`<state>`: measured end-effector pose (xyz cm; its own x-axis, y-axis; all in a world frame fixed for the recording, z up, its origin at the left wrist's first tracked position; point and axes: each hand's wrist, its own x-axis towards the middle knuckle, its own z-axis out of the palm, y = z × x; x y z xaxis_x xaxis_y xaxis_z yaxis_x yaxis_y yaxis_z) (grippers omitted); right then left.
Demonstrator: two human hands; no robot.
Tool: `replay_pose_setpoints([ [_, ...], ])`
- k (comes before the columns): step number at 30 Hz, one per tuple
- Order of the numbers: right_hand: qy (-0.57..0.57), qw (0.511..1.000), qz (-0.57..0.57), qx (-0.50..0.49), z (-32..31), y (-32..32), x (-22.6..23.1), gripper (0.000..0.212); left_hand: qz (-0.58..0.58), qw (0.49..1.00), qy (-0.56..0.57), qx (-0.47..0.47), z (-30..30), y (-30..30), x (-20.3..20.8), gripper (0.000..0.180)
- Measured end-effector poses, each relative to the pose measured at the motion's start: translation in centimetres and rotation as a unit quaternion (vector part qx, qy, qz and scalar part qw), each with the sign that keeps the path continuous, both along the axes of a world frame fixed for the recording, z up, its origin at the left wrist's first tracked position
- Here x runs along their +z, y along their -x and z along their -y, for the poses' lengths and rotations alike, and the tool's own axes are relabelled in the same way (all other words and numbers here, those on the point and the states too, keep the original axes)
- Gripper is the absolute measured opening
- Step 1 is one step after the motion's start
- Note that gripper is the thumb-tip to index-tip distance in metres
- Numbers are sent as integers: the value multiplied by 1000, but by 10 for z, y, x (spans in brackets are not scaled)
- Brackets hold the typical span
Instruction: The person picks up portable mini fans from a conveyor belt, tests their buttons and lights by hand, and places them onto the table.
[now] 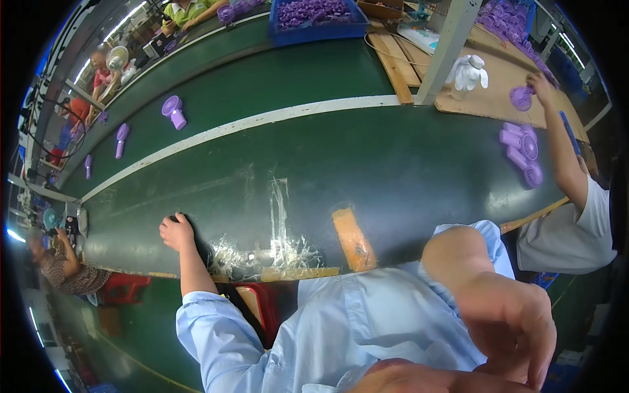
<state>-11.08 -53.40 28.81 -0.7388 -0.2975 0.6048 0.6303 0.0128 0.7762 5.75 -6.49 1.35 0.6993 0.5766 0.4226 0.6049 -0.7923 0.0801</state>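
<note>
My left hand [177, 233] rests near the front edge of the green work surface [216, 177], its fingers curled round something small and dark that I cannot make out. Close to the camera, my right hand [524, 321] is raised at the lower right, bent at the wrist. Its fingers point down and are partly hidden, so their grip does not show. Between the hands, clear tape [279, 216] and an orange-brown tape patch [354, 239] are stuck to the surface. Several purple handheld fans [524, 150] lie in a cluster at the right, away from both hands.
Beyond a white divider [262, 121], purple fans [173, 111] lie on a green belt. A blue bin [318, 33] of purple parts stands at the back. At right, a co-worker's hand [540, 88] holds a purple fan [521, 97] beside a metal post [452, 52]. Other people sit left.
</note>
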Motion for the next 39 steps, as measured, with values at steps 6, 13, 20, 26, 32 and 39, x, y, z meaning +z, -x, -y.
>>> replay_pose_setpoints([
  [6,154,954,-199,164,-11,11,-13,24,-9,1000,18,14,-7,5,1,42],
  [13,329,715,-615,-56,-35,-60,-109,16,0,1000,17,1,-9,5,-1,43],
  [20,364,464,-807,-24,-80,-103,-240,21,15,999,51,-5,-14,-3,-1,52],
  [26,384,450,-805,-38,-78,-114,-250,22,-24,997,49,51,-33,-26,-3,58],
  [32,387,444,-808,1,-76,-121,-247,22,-38,997,39,56,-54,-46,-5,60],
  [39,376,484,-790,23,-82,-123,-253,17,-46,996,74,35,-78,-52,12,59],
])
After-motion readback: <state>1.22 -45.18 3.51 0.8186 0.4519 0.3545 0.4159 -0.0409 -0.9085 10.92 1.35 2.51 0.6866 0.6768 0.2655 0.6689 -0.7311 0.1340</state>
